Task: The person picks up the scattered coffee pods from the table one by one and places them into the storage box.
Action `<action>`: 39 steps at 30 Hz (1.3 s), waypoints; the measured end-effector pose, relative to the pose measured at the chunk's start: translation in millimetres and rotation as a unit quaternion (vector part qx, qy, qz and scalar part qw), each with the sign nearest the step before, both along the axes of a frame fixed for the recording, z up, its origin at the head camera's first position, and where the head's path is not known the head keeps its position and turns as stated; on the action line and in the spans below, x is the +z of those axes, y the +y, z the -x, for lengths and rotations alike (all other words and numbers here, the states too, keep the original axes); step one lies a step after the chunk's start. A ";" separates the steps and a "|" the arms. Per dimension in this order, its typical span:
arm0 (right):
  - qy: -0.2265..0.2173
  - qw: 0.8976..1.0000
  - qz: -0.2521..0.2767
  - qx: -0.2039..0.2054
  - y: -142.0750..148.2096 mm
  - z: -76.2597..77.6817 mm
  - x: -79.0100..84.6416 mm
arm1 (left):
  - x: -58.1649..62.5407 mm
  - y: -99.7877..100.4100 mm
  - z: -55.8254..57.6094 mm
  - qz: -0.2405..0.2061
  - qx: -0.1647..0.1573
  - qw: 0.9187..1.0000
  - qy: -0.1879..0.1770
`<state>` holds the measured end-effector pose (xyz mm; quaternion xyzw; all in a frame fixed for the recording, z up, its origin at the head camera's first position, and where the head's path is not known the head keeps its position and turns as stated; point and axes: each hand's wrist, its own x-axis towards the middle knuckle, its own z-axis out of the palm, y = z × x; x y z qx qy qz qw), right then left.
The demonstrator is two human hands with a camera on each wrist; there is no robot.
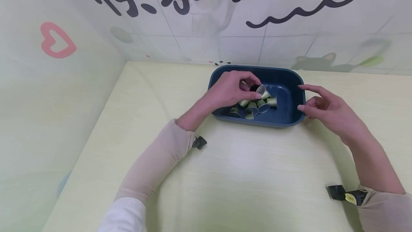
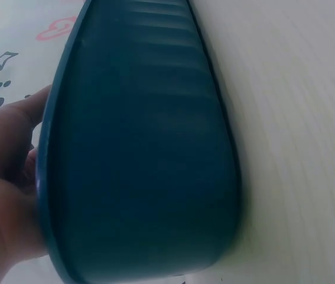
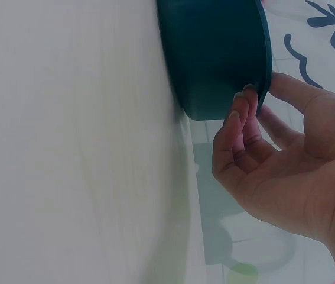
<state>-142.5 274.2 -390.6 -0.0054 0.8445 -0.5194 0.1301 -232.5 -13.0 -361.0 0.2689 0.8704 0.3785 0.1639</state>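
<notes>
A dark blue plastic basin [image 1: 283, 117] with rounded corners stands on the table near the wall. Several green coffee capsules [image 1: 263, 106] lie heaped in its left half, some with their rims turned up. Reaching in over the left side, my left hand [image 1: 226, 88] pinches a dark capsule [image 1: 255, 87] with a silvery face between thumb and fingers, just above the heap. In the left wrist view, the basin's outer wall [image 2: 143, 148] hides that capsule. My right hand [image 1: 333, 108] holds the basin's right end, its thumb and index fingertips at the rim and other fingers curled against the outer wall [image 3: 220, 59].
The pale wooden table [image 1: 244, 174] stretches in front of the basin and to both sides. Behind it rises a white wall covering [image 1: 206, 46] with black lettering and drawings. Black straps [image 1: 336, 192] sit at both wrists.
</notes>
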 end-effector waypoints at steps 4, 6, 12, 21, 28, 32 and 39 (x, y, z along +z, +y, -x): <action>0.003 1.000 0.001 0.001 -0.2 0.2 -0.6 | 0.0 0.9 1.0 0.016 0.008 1.000 -0.003; 0.005 1.000 0.002 0.001 -0.1 0.2 -1.0 | -0.8 1.3 1.8 0.020 0.007 1.000 0.000; 0.005 1.000 0.001 0.002 0.5 -0.6 -1.7 | -5.4 2.9 3.7 0.028 0.005 1.000 0.007; 0.012 1.000 0.003 -0.001 -1.3 -0.4 -0.9 | -10.4 4.8 4.8 0.024 -0.002 1.000 0.021; 0.009 1.000 0.004 -0.001 -1.7 -0.2 -1.1 | -10.4 6.0 5.4 0.046 -0.002 0.999 -0.005; 0.010 1.000 0.002 -0.001 -1.6 -0.4 -0.9 | -10.9 7.4 5.8 0.054 0.002 0.998 -0.010; 0.006 1.000 0.001 -0.002 -1.3 -0.6 -0.9 | -14.3 8.7 5.4 0.065 0.007 0.998 -0.002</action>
